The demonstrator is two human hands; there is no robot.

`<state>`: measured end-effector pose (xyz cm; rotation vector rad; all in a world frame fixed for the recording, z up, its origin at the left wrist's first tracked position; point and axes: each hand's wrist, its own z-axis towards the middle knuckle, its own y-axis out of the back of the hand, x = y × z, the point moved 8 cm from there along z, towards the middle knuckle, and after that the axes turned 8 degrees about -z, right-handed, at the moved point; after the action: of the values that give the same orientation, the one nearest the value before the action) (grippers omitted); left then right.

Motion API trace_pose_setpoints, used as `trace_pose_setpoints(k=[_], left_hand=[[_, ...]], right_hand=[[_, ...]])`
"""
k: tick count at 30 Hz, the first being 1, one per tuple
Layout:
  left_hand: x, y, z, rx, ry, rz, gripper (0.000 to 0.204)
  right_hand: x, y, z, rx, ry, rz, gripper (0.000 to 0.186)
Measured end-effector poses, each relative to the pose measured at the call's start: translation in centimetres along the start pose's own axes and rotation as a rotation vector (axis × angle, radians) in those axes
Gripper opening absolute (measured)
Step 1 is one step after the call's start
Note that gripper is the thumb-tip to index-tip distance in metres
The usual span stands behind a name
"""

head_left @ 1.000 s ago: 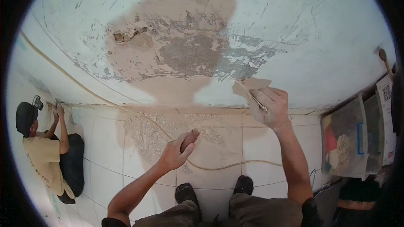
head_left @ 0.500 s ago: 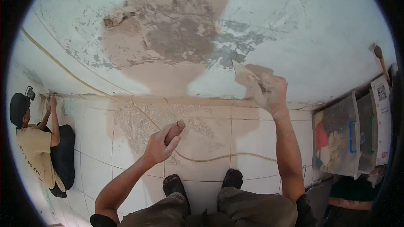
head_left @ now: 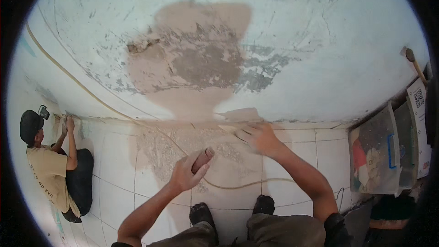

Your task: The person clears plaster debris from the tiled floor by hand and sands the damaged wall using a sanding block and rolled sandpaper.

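My right hand is closed round a scraper, whose pale blade points left, just in front of the foot of the white wall. Above it, a large grey patch of bare plaster with flaking paint spreads over the wall, partly in my shadow. My left hand grips a short brown cylinder, perhaps a handle, over the tiled floor; its lower part is hidden in the fingers. Paint chips and crumbs lie scattered on the tiles beneath both hands.
A yellowish hose runs down the wall and across the floor in front of my feet. At the left a person in a cap sits working at the wall. On the right stand clear plastic bins and a brush.
My right hand has come down and left with the scraper, away from the grey patch to the wall's foot. My left hand keeps its hold on the cylinder. The view has shifted slightly.
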<state>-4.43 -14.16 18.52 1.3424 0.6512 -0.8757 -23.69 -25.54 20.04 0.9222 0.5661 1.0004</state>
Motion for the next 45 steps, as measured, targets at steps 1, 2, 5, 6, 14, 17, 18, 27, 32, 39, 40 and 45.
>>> trace_pose_setpoints(k=[1, 2, 5, 6, 14, 17, 18, 27, 32, 39, 40, 45], left_hand=[[0.1, 0.3, -0.3, -0.005, -0.008, -0.006, 0.048], [0.3, 0.4, -0.6, -0.003, -0.003, -0.015, 0.048], [1.5, 1.2, -1.3, -0.031, 0.035, -0.050, 0.046], [1.9, 1.2, -1.4, -0.037, 0.051, -0.070, 0.046], [2.4, 0.2, 0.1, -0.021, -0.041, -0.001, 0.047], [2.1, 0.6, -0.3, -0.022, -0.070, 0.005, 0.048], [2.1, 0.8, -0.6, -0.021, -0.066, -0.009, 0.048], [2.9, 0.6, -0.3, 0.019, 0.090, -0.022, 0.050], [1.3, 0.4, 0.1, -0.016, -0.010, -0.052, 0.051], [4.0, -0.6, -0.1, -0.079, 0.327, -0.323, 0.058], [3.8, -0.5, 0.3, -0.098, 0.276, -0.354, 0.059], [4.1, -1.8, 0.3, -0.027, 0.356, -0.510, 0.061]], right_hand=[[0.3, 2.3, -1.3, -0.047, -0.010, 0.037, 0.029], [-0.1, 5.7, -2.0, -0.150, -0.084, -0.007, 0.025], [-2.7, 16.4, -3.1, -0.435, -0.394, 0.034, 0.009], [-2.8, 18.1, -2.3, -0.484, -0.363, 0.019, 0.005], [-3.0, 7.7, 2.9, -0.151, -0.230, -0.003, 0.011], [-2.4, 12.1, -0.9, -0.331, -0.369, 0.071, 0.014], [-2.4, 14.0, -2.1, -0.401, -0.420, 0.028, 0.014], [-5.7, 13.5, -0.2, -0.421, -0.502, 0.014, 0.003], [-3.3, 21.1, -1.4, -0.583, -0.532, 0.011, 0.005], [-5.3, 15.8, 0.6, -0.502, -0.528, 0.065, 0.011], [-5.8, 15.1, 0.2, -0.450, -0.556, 0.085, 0.012], [-5.0, 20.5, -3.1, -0.567, -0.712, 0.171, 0.013]])
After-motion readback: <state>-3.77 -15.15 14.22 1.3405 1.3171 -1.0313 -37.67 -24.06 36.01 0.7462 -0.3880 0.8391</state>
